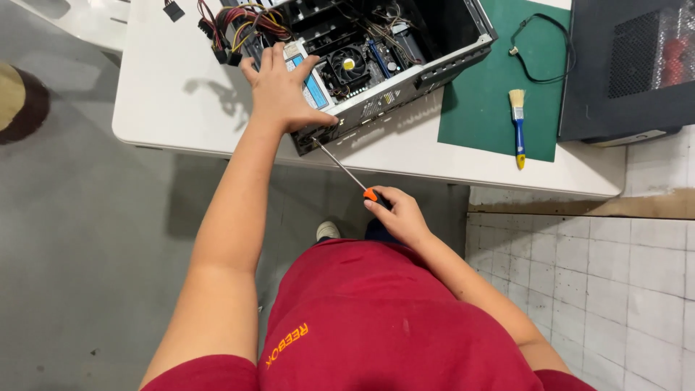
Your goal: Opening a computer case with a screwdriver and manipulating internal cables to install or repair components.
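The left hand lies flat on the near corner of the open computer case, fingers spread over a drive with a white-and-blue label; it grasps nothing, and seems to press down to keep the case from sliding; the right hand is clenched around the orange handle of a screwdriver, whose thin shaft runs up and left to the case's near edge, just below the left thumb; the tip meets the metal there, though whether it sits in a screw is too small to tell. The case lies on its side on the white table, opening upward, so the fan and boards are within reach; a bundle of red, yellow and black cables spills out at its far left. To the right lies a green mat; on it rest a brush with a blue and yellow handle and a looped black cable; a second black case stands at the far right.
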